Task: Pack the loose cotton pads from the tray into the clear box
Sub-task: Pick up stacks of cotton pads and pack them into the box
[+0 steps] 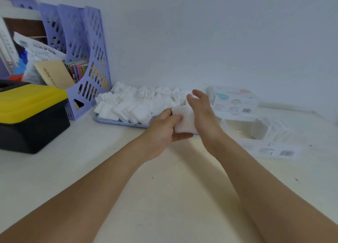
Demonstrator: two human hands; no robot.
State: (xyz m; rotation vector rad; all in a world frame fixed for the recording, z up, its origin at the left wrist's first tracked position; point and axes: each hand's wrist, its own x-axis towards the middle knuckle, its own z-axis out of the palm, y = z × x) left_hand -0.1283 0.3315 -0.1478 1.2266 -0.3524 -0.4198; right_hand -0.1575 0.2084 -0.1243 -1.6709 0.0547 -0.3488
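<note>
Two bare hands square up a stack of cotton pads above a white table (164, 197), just in front of the tray.

A lilac file rack (91, 59) and a black-and-yellow case (33, 118) stand at left; the lilac tray (109, 121), heaped with loose pads (135, 103), sits against the wall, and the clear box (243, 129) lies just right of the hands, pads already in its right end. The left hand (162, 131) pinches the stack (183, 121) between thumb and curled fingers; the right hand (204, 114) presses its flat, nearly straight fingers against the stack's right side.
</note>
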